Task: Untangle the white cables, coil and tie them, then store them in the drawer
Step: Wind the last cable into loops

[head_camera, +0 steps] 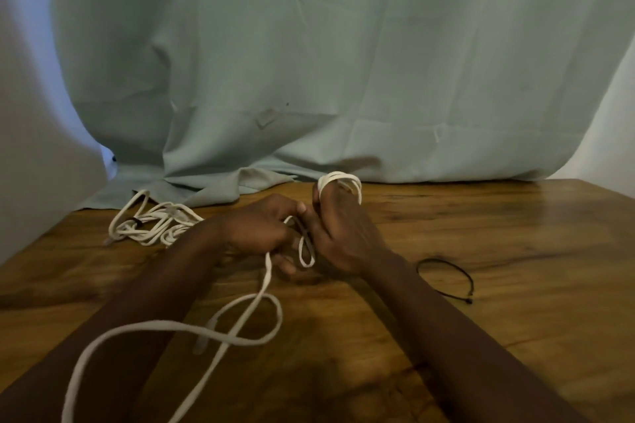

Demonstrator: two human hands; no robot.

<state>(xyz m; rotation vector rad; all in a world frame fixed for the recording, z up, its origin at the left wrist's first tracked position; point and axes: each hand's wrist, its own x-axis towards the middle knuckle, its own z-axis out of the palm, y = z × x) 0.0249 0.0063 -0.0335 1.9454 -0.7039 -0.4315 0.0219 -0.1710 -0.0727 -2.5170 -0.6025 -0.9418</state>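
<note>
— Well, where are we on the cables?

— Nearest me, at about seven o'clock, I see the slack of the white cable (171, 324) lying in an open loop on the wooden table (515, 319). From there it runs up towards twelve into the left hand (261, 233), which pinches it between thumb and fingers.

— And the other hand?

— Just beside the left, at its three o'clock and touching it. The right hand (343, 240) holds the coil (340, 180): several turns are wound round its raised fingers, and a lower loop hangs between the two hands. I judge the winding is partway, with a fair length of slack not yet taken up.

— Any tie on it?

— Not that I can see. A black tie (443, 260) lies unused on the table at three o'clock of the right hand, apart from it.

— The second cable?

— Farther back, at ten o'clock, a second white bundle (154, 221) rests on the table near the hem of the pale green cloth (343, 62). It carries a dark band, but the strands look loose, and I cannot tell whether it is properly tied.

— The drawer?

— None in view. By my reckoning what is left is to finish this coil, tie it, check the far bundle, and store both.
</note>
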